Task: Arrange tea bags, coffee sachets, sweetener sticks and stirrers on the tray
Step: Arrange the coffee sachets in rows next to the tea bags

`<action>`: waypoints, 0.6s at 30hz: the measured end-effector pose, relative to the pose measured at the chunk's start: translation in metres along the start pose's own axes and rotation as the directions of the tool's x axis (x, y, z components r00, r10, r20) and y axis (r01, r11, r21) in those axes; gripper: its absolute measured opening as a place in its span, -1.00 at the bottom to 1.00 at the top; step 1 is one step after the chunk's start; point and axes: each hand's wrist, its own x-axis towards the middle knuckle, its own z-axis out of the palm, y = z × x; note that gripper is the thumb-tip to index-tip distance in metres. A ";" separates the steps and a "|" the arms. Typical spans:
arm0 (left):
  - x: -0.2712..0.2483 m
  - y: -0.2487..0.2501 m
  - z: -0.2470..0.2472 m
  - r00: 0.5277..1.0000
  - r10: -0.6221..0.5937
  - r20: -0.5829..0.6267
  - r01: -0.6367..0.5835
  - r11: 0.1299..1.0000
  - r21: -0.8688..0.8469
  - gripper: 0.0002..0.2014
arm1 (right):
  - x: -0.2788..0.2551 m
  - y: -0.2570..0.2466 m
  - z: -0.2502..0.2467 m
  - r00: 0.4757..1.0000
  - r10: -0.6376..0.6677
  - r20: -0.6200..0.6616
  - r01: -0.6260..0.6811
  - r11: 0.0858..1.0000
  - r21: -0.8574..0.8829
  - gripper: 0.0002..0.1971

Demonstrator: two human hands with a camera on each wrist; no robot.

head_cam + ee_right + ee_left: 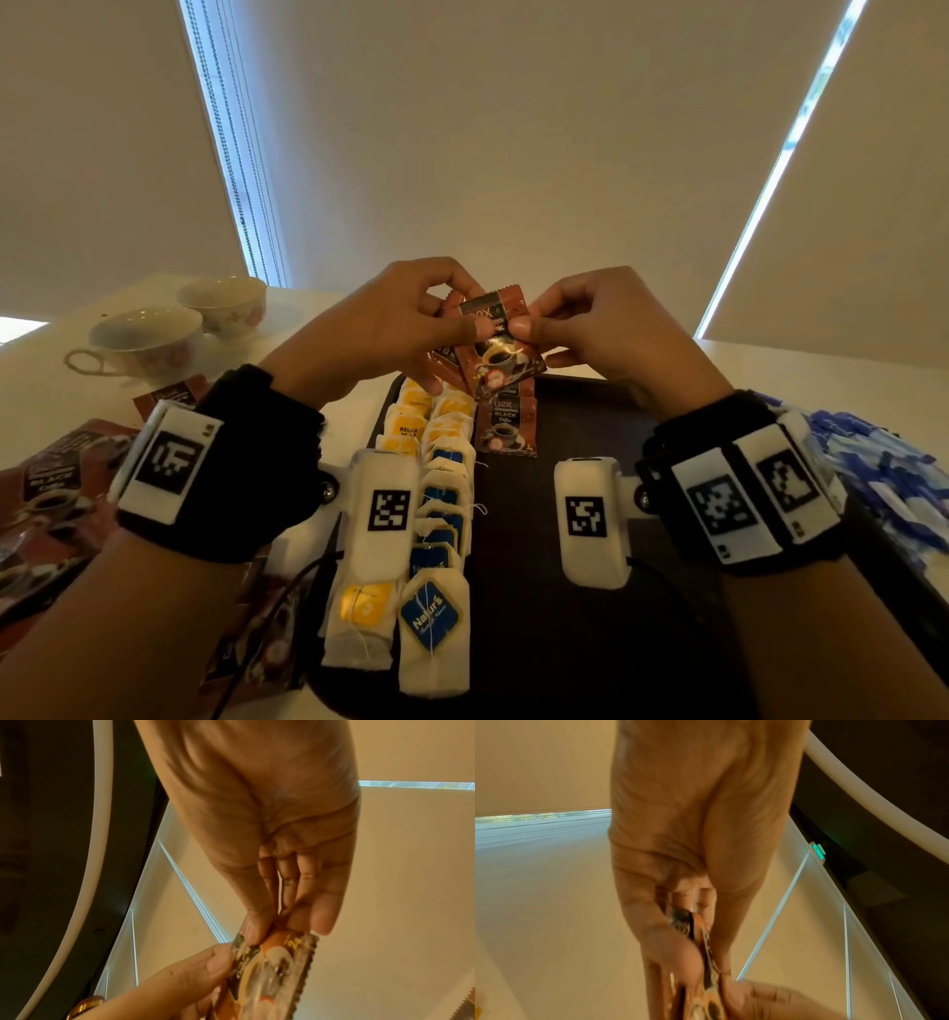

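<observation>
Above the far end of the black tray (590,514), both hands hold brown coffee sachets (500,354). My left hand (411,318) grips a small stack of them from the left. My right hand (570,321) pinches the front sachet's right edge between thumb and fingers. In the right wrist view the sachet (272,967) shows under my thumb (253,929), and the left wrist view shows the stack (706,983) edge-on. One more coffee sachet (506,426) lies flat on the tray. Two rows of tea bags (436,514), yellow-tagged and blue-tagged, run along the tray's left side.
Two floral teacups (149,339) stand on the white table at the far left. Brown coffee packaging (51,493) lies left of the tray. A pile of blue-and-white sticks (873,473) sits to the right of the tray.
</observation>
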 end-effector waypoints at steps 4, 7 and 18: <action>-0.003 0.002 -0.009 1.000 -0.014 -0.006 0.013 0.996 -0.092 -0.74 | -0.001 0.000 -0.009 0.997 0.073 0.003 -0.073 0.990 0.119 -0.93; -0.002 -0.001 -0.015 0.987 0.024 -0.156 -0.034 0.997 -0.062 -0.71 | -0.001 0.003 -0.019 0.990 0.144 -0.009 -0.142 0.984 0.108 -0.95; 0.001 -0.005 -0.028 0.936 0.026 -0.351 -0.069 0.992 -0.110 -0.91 | 0.010 0.033 0.011 0.753 0.625 0.203 -0.522 0.757 -0.393 -0.94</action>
